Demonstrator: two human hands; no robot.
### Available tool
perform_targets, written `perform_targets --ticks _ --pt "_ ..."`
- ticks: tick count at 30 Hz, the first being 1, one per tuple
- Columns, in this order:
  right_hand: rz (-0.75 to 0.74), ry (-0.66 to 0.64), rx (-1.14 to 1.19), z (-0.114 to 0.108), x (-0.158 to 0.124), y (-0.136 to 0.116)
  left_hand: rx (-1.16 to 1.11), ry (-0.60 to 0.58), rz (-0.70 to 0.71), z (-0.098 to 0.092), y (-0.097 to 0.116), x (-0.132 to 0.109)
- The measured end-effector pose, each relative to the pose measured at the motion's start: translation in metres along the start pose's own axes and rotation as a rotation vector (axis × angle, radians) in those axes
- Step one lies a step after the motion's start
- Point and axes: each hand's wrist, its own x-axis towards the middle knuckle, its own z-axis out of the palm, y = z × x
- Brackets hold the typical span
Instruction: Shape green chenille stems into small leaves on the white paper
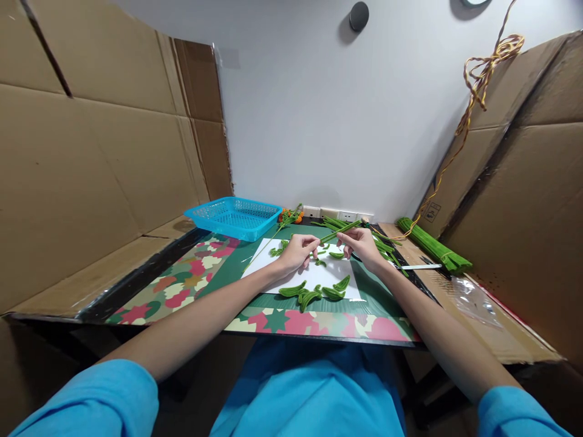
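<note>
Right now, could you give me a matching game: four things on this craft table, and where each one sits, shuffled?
1 blue basket
2 bundle of green stems
3 folded green leaves
4 single green stem

A pinched between left hand and right hand
B on the white paper
C back left corner
D far right, on cardboard

Pairs: 1-C, 2-D, 3-B, 4-A

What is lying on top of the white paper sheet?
Bent green pipe-cleaner leaves lie on the white paper sheet. The left hand and right hand, holding a green pipe-cleaner stick, hide its far part.
</note>
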Motion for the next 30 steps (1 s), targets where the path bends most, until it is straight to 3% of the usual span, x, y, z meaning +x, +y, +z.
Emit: perform_targets --ticks 10,17,30 --pt "-0.007 0.011 0.022 -0.0003 0.0007 0.0009 0.063 -0.010 -0.002 -0.0004 -0.0010 0.0012" --pt "-0.008 -0.052 0.031 0.0003 0.0004 0.0043 0.219 0.010 0.140 -0.0003 0.0025 0.0022" --pt "0.006 -0.077 0.029 0.0042 -0.0011 0.0057 0.154 0.012 0.094 0.0000 0.0004 0.0017"
